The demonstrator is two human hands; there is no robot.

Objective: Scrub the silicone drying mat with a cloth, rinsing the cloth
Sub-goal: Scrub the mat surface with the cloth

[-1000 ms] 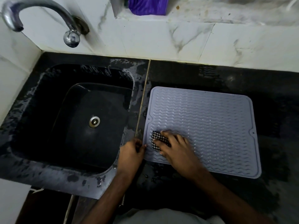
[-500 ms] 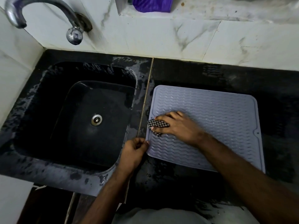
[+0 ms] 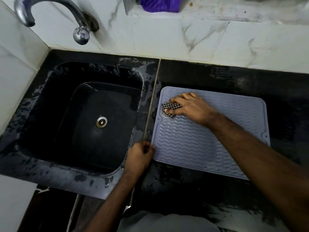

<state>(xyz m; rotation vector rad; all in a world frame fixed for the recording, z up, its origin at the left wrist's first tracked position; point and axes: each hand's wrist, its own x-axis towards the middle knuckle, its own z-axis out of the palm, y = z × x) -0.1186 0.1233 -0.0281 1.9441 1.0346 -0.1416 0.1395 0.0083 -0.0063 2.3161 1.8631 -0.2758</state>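
Note:
A grey silicone drying mat with wavy ridges lies flat on the black counter, right of the sink. My right hand grips a small black-and-white checked cloth and presses it on the mat's far left part. My left hand pinches the mat's near left edge against the counter. My right forearm crosses the mat's near right part and hides it.
A black sink with a steel drain sits to the left, its rim wet. A chrome tap curves over it from the marble wall. A purple object stands on the ledge behind. The counter around the mat is wet.
My right hand has slid the cloth away from me along the mat's left side, from the near left area to the far left. My left hand stays at the mat's edge.

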